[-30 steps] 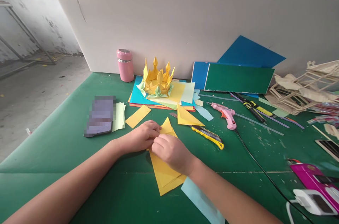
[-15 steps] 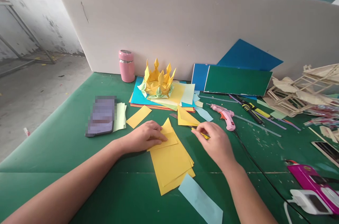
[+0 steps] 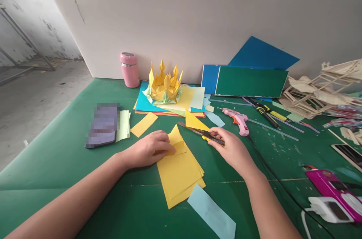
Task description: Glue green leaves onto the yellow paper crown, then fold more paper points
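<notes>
My left hand (image 3: 151, 148) lies with curled fingers on a folded yellow paper (image 3: 179, 147), pressing it onto larger yellow sheets (image 3: 178, 174). Its thumb is mostly hidden. In my right hand (image 3: 226, 141) is a utility knife (image 3: 200, 131) with a dark body and a bit of yellow, its blade pointing left over the table. A folded yellow paper piece (image 3: 195, 120) sits just behind the blade. Near the sheets' lower corner lies a pale blue paper strip (image 3: 212, 209).
Behind the hands, a yellow paper crown (image 3: 165, 90) stands on stacked coloured paper (image 3: 141, 105), beside a pink flask (image 3: 129, 71). On the right are a pink glue gun (image 3: 237, 118) with its cord, pliers (image 3: 266, 112) and a wooden stick model (image 3: 313, 88). A phone (image 3: 103, 126) lies left.
My right hand has taken up the utility knife from the table and its blade now shows in full. The folded yellow piece behind it has slipped lower. My left hand stays on the paper.
</notes>
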Available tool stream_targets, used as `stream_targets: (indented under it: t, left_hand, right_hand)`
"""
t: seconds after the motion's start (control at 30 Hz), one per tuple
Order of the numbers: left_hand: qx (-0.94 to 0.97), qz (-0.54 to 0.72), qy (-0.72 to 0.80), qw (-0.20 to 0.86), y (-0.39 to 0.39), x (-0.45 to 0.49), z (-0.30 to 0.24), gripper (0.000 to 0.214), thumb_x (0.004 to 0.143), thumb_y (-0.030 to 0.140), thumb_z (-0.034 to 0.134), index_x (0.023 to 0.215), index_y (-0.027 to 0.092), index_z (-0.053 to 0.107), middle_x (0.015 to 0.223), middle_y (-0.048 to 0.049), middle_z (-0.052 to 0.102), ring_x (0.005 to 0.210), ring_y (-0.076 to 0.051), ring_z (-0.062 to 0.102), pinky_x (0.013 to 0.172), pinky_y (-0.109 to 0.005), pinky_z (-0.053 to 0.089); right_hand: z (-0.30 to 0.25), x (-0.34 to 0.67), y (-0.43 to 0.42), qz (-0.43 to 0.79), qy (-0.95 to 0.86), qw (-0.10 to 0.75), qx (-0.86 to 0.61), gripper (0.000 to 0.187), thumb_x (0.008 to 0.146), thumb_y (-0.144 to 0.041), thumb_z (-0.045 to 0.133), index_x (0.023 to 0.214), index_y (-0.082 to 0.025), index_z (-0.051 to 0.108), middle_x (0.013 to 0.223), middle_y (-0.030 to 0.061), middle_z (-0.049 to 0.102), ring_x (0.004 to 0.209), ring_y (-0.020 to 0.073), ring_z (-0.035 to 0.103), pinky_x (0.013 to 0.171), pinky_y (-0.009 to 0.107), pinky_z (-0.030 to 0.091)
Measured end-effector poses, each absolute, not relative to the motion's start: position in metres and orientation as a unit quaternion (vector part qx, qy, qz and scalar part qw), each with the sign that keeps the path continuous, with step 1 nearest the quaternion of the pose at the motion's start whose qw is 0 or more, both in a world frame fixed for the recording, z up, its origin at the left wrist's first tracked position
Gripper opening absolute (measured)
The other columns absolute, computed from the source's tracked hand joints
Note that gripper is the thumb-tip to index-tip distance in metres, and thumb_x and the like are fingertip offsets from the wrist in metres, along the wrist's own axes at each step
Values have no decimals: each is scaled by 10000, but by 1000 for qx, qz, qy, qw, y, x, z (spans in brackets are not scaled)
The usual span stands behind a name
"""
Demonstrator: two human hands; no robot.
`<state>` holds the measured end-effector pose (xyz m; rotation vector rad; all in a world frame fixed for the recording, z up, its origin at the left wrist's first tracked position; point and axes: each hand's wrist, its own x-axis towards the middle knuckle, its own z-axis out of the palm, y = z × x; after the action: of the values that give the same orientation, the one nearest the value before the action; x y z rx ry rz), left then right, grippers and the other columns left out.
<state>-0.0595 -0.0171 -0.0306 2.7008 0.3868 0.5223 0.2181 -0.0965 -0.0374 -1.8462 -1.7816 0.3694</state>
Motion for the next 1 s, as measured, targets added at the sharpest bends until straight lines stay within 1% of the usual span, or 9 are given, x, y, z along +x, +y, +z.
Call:
stream_targets:
  t: [0.07,0.17,0.23,0.33,0.47,0.67,0.73,0.83,1.0]
  left_hand:
    - [960,180,132,169,-17,-59,-29,265,916,137,422,968,181,678,818,-74,585,799,-183,540,741,-286,469]
    - [970,170,113,133,-17,-58,-27,264,921,138,416,962,185,672,777,-63,565,759,-182,521,732,-292,451]
    - [976,163,97,110,-18,-57,-26,258,932,159,414,966,185,668,774,-65,568,763,-188,516,745,-305,445]
    - [980,156,79,91,-19,-56,-24,259,947,192,404,988,177,658,799,-76,591,802,-201,522,772,-322,441]
    - [982,158,72,76,-19,-56,-23,270,955,199,383,980,174,651,802,-80,599,817,-203,524,785,-329,440]
    - [982,153,75,78,-19,-57,-24,288,946,160,365,972,189,650,819,-81,607,841,-206,535,803,-336,443]
    - [982,151,78,80,-19,-57,-25,286,947,166,368,977,199,650,840,-83,613,866,-208,542,817,-337,443]
    - [983,147,80,82,-18,-57,-25,269,949,189,385,988,207,651,879,-88,623,888,-212,546,836,-344,441]
    - [981,156,83,83,-19,-57,-24,238,937,185,428,984,206,660,926,-96,624,944,-229,539,853,-365,434]
  right_hand:
    - [-34,221,-98,159,-663,266,-682,225,815,-262,536,1031,-248,594,1034,73,670,946,265,617,768,402,512]
    - [-29,225,-102,172,-675,252,-672,289,817,-232,529,1087,-280,618,1058,54,660,1003,261,592,827,415,501]
    - [-25,225,-104,184,-683,248,-662,339,819,-202,513,1123,-304,622,1064,44,643,1001,245,588,838,405,501]
    - [-24,223,-105,208,-697,249,-639,389,821,-170,498,1150,-335,625,1055,39,619,966,222,587,811,371,515]
    - [-26,218,-106,212,-719,249,-614,400,826,-159,497,1146,-357,632,1042,35,607,973,221,572,821,373,509]
    - [-24,227,-107,179,-685,262,-656,364,852,-217,473,1169,-334,607,1032,52,596,967,241,573,800,394,514]
    - [-23,230,-108,197,-691,269,-642,363,856,-219,473,1173,-339,603,1065,50,586,981,232,574,810,378,516]
    - [-24,228,-108,226,-717,250,-610,370,853,-192,488,1159,-356,614,1085,38,578,1002,221,566,842,373,511]
    - [-31,222,-106,180,-752,197,-602,442,835,-126,518,1159,-408,623,1017,21,580,986,224,548,859,405,498]
